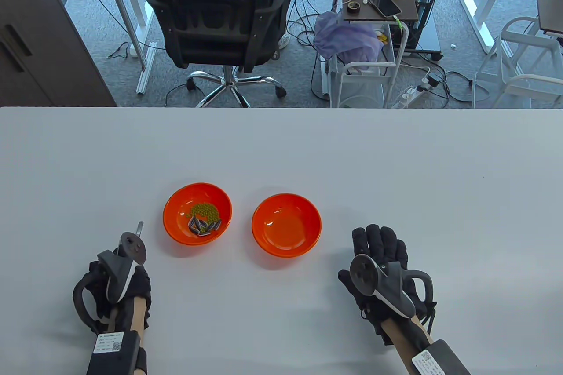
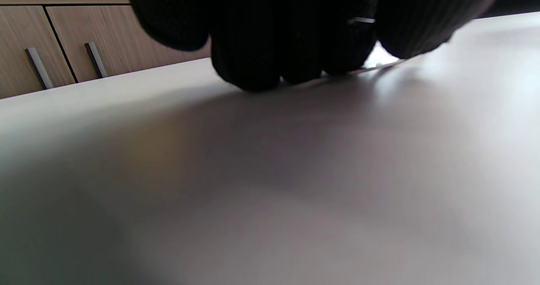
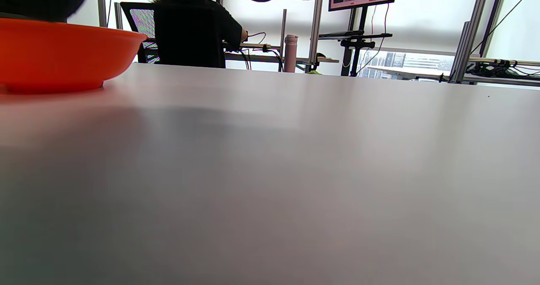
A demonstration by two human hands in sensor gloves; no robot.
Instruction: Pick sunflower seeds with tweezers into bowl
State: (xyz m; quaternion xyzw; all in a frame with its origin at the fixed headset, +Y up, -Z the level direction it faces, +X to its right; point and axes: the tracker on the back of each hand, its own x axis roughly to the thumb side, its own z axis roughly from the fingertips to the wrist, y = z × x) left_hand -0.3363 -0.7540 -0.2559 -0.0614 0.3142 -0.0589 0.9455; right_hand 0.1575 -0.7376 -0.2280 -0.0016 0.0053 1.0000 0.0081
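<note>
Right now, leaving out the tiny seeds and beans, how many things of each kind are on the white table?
Orange bowls: 2, the left bowl with seeds and green beans, the right bowl bare.
Tweezers: 1, held in the left hand.
Gloved hands: 2, counting the right hand lying flat.
Total: 5

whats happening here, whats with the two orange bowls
A person in sensor gloves sits at a white table. The left hand grips metal tweezers, tip sticking out toward the left bowl, which holds sunflower seeds and green peas. The right bowl is empty, so no seed has been moved yet. The right hand rests flat on the table beside it.
</note>
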